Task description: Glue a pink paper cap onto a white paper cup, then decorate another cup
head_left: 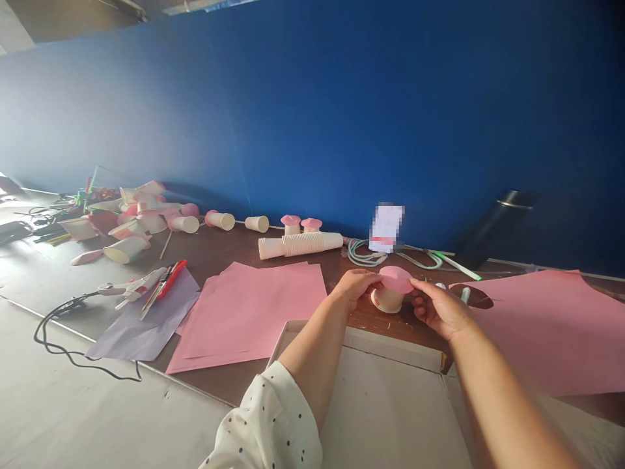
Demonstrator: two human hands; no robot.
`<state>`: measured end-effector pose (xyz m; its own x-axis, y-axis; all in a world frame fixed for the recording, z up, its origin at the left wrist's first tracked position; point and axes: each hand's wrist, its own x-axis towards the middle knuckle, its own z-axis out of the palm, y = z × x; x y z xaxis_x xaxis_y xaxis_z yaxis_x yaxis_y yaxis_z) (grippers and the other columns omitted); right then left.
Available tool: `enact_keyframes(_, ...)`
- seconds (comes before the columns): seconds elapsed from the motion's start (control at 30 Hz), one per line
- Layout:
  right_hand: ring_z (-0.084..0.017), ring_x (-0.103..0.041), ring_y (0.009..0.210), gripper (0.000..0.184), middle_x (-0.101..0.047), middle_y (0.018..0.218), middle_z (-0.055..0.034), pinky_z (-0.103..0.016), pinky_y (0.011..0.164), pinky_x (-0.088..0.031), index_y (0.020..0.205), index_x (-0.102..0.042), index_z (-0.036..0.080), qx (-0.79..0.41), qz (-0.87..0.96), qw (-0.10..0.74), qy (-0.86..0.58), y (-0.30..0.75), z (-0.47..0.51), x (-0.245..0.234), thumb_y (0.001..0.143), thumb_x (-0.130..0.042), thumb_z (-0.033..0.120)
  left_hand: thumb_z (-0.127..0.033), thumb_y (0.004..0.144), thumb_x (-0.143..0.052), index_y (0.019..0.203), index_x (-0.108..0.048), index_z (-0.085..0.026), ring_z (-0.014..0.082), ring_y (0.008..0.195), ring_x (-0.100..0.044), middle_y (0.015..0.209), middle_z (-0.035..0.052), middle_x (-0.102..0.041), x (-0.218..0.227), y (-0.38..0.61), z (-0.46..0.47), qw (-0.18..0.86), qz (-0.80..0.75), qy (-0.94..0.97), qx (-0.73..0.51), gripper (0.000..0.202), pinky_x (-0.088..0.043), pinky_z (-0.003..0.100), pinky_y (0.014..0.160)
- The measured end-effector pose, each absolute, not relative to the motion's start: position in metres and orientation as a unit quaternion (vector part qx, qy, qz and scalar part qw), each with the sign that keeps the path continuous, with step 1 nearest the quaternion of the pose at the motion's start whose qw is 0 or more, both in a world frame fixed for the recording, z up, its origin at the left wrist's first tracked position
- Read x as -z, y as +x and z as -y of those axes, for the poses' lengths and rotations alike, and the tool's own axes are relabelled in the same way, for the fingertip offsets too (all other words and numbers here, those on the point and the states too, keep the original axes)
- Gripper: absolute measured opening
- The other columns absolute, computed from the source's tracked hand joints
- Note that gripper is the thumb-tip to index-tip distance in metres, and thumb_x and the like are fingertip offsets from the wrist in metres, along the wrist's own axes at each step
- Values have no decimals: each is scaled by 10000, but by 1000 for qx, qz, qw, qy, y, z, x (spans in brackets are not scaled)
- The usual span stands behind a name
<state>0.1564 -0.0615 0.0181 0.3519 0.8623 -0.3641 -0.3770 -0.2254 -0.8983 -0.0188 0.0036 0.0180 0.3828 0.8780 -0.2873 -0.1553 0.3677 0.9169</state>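
Note:
A white paper cup stands upside down on the brown table, and a round pink paper piece covers its top. From the left, my left hand pinches the edge of the pink paper piece between thumb and fingers. On the opposite edge, the thumb and fingertips of my right hand are closed on the same piece, its other fingers curled beside the cup. A small reddish patch shows on the cup's side.
Pink sheets lie left, another pink sheet right. Behind are nested paper cups, two pink-topped cups and a coiled cable. A glue gun and red cutter rest left, before piled cups.

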Motion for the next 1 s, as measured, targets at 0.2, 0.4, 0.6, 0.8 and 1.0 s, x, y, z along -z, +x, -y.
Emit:
enact_keyframes(0.2, -43, -469, 470, 170, -555, 617, 28, -122, 350, -366, 772, -625, 160, -522, 218, 572, -594, 155, 61, -18, 809, -781, 217, -185, 769, -787, 658, -655, -124, 63, 532, -439, 647, 19, -640, -14, -17, -4, 714, -423, 426, -361, 183, -290, 239, 517)
enact_keyframes(0.4, -43, -468, 463, 186, -554, 596, 28, -115, 352, -367, 763, -618, 171, -522, 216, 568, -598, 154, 62, -19, 797, -794, 220, -186, 775, -789, 671, -659, -123, 67, 529, -458, 642, 15, -636, -13, -17, -5, 715, -421, 426, -361, 178, -306, 237, 510)
enact_keyframes(0.6, -54, -478, 455, 236, -558, 585, 30, -122, 358, -383, 776, -606, 188, -524, 223, 565, -597, 155, 61, -17, 760, -834, 245, -173, 799, -756, 662, -647, -126, 68, 512, -457, 628, 12, -623, -15, -16, -3, 715, -424, 426, -358, 181, -278, 233, 484)
enact_keyframes(0.8, -52, -476, 460, 195, -552, 583, 32, -122, 355, -383, 766, -613, 184, -515, 213, 568, -605, 152, 62, -20, 788, -802, 227, -327, 828, -766, 762, -680, -129, 70, 521, -465, 658, 9, -632, -11, -15, -5, 719, -423, 424, -352, 226, -316, 226, 497)
enact_keyframes(1.0, -47, -471, 457, 189, -567, 594, 24, -120, 346, -385, 745, -621, 183, -516, 213, 573, -600, 150, 63, -21, 774, -806, 211, -480, 758, -831, 706, -634, -139, 71, 540, -459, 658, 6, -617, -7, -11, -4, 712, -426, 425, -363, 398, -359, 237, 529)
